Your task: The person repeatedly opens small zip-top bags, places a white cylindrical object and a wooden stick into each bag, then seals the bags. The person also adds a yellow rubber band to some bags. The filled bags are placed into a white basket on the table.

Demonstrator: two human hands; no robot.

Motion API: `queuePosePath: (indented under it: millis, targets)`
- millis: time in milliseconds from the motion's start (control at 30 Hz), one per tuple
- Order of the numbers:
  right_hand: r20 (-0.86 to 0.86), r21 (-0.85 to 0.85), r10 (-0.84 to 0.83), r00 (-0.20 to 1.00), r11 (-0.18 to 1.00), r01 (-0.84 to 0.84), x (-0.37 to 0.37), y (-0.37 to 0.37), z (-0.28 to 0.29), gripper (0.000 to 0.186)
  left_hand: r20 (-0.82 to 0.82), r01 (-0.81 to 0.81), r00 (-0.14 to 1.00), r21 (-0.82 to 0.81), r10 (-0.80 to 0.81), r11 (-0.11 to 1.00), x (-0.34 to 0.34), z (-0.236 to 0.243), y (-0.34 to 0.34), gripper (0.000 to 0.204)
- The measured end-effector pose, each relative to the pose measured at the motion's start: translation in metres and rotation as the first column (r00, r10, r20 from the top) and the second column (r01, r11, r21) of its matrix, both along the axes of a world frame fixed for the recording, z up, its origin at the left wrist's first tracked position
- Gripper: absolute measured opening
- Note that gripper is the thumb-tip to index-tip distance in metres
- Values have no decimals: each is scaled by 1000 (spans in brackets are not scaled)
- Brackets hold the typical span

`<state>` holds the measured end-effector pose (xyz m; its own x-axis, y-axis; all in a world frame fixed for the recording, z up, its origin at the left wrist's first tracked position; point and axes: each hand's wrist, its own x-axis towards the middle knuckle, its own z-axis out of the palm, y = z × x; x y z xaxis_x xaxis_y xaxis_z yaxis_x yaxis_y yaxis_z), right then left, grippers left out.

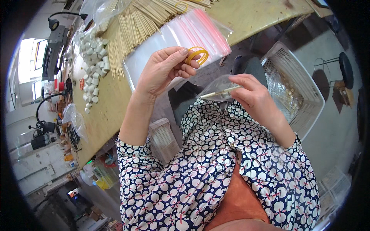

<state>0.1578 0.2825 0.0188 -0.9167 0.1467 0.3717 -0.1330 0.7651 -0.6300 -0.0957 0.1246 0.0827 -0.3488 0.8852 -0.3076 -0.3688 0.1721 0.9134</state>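
Several yellow rubber bands (pixel 202 56) hang in a loose loop from the closed thumb and fingers of my left hand (pixel 163 71), above the table's near edge. My right hand (pixel 255 96), lower and to the right, grips a clear plastic bag (pixel 219 82) over my lap. Pale thin sticks (pixel 220 92) lie in or against this bag; their far ends are hidden by the fingers. Just beyond my left hand, a fanned stack of clear zip bags with pink-red edges (pixel 198 32) rests on the table. The two hands are apart.
Many thin wooden sticks (pixel 135 25) spread over the yellowish table (pixel 104 125), beside a heap of white cylindrical pieces (pixel 92 75). On the right stands a white plastic basket (pixel 314 98) holding clear bags. A smaller white basket (pixel 163 134) sits below the table edge. A dark stool (pixel 345 71) stands far right.
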Motion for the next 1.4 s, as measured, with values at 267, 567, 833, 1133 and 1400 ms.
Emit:
queuePosePath:
  millis: [267, 567, 833, 1133, 1400]
  targets:
    - [-29, 35, 30, 999, 999, -29, -16, -10, 8, 14, 1, 84, 996, -2, -84, 996, 22, -7, -30, 28]
    - [-47, 56, 110, 993, 993, -108, -27, -21, 12, 11, -158, 156, 973, -80, -167, 984, 51, -26, -36, 22]
    - [-6, 71, 111, 994, 991, -111, -28, -25, 9, 10, -70, 115, 990, -67, -119, 991, 51, -38, -43, 22]
    - [8, 63, 125, 992, 990, -125, -28, -25, 7, 10, -34, 88, 995, -71, -91, 994, 51, -45, -46, 22]
    - [-15, 50, 120, 993, 992, -119, -27, -23, 4, 10, -26, 80, 996, -110, -83, 991, 52, -44, -44, 22]
